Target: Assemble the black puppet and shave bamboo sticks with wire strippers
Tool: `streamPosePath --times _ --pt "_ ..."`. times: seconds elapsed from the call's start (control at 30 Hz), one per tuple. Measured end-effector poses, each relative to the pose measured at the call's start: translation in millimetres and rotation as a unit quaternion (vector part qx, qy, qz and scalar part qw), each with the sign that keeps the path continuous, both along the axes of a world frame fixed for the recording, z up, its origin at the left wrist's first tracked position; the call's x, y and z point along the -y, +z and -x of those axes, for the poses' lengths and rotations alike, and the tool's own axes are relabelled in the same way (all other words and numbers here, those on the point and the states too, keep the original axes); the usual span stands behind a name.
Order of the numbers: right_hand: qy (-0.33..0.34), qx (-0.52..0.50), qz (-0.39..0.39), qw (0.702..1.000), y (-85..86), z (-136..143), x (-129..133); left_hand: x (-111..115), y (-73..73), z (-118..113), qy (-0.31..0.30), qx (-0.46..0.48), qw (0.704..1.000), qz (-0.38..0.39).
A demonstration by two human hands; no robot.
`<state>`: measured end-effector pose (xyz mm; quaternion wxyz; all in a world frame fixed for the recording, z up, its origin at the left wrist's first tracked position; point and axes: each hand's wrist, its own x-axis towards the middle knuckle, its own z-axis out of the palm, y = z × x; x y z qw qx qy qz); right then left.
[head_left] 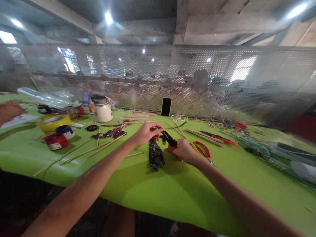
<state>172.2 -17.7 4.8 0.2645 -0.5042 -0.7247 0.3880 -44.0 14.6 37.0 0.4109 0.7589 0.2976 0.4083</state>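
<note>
My right hand (pixel 181 152) is wrapped round a pair of wire strippers (pixel 170 139) with black jaws and orange handles. Its jaws point up and left toward my left hand (pixel 149 133), whose thumb and fingertips are pinched together at the tool's tip. Whatever lies between those fingertips is too small to make out. Just below both hands, a black jointed figure (pixel 156 156) with small red and green dots lies flat on the green table cover (pixel 138 184). Its upper part is partly hidden by my left hand.
Scissors (pixel 202 148), thin wooden sticks (pixel 204 136) and a red-black tool (pixel 222 138) lie right. A phone (pixel 166 107) stands against the mesh. Left are a dark red figure (pixel 112 132), yellow tape (pixel 53 123), paint pots (pixel 56 141), a jug (pixel 103 110) and another person's hand (pixel 11 110).
</note>
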Motion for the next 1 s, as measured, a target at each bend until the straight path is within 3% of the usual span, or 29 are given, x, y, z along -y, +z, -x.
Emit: streamPosePath --times 0.17,0.33,0.63,0.87,1.0 --pt "-0.001 -0.003 0.001 1.0 6.9 4.6 6.1 -1.1 -1.3 -2.3 -0.016 0.02 0.999 0.024" --pt "0.01 0.006 0.001 1.0 3.2 3.0 2.8 0.3 -1.0 -2.5 -0.044 0.042 0.997 0.048" --pt "-0.011 0.026 -0.005 1.0 0.9 0.6 0.7 2.8 0.7 -1.0 -0.052 0.023 0.998 0.027" --pt "-0.014 0.015 0.003 1.0 -2.4 0.0 -1.4 5.9 -0.5 -1.7 0.039 -0.028 0.995 -0.083" --pt "-0.006 0.013 -0.001 1.0 -1.2 0.1 -0.4 4.1 -2.2 -2.5 0.059 -0.049 0.99 -0.12"
